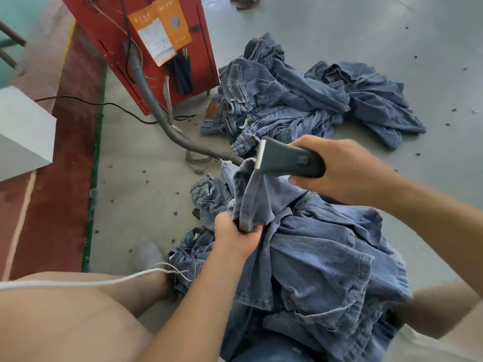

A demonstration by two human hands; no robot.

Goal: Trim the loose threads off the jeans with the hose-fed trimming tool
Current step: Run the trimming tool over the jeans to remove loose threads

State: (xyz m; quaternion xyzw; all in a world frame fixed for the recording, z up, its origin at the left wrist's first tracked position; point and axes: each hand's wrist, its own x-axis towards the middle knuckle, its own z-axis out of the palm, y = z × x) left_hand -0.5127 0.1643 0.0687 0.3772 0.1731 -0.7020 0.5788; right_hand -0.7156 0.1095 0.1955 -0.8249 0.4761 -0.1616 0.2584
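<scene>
my right hand (347, 171) wraps the dark grey handle of the trimming tool (290, 160), fingers on top and thumb underneath, grip closed tight on it. the tool's pale blade edge points left and sits against the raised fold of the jeans (261, 202). my left hand (235, 236) pinches that same fold from below, fingers curled round a bunched seam, holding it upright between my 2 hands. the rest of these jeans drape over my lap and down to the floor (146, 194). the ribbed grey hose (162, 118) runs from the red machine (146, 48) across the floor and passes behind the raised fold; its join to the tool is hidden. a second heap of jeans (300, 100) lies on the floor beyond the tool, just beside the machine. a white cord (78, 283) crosses my left thigh. dark specks dot the floor.
</scene>
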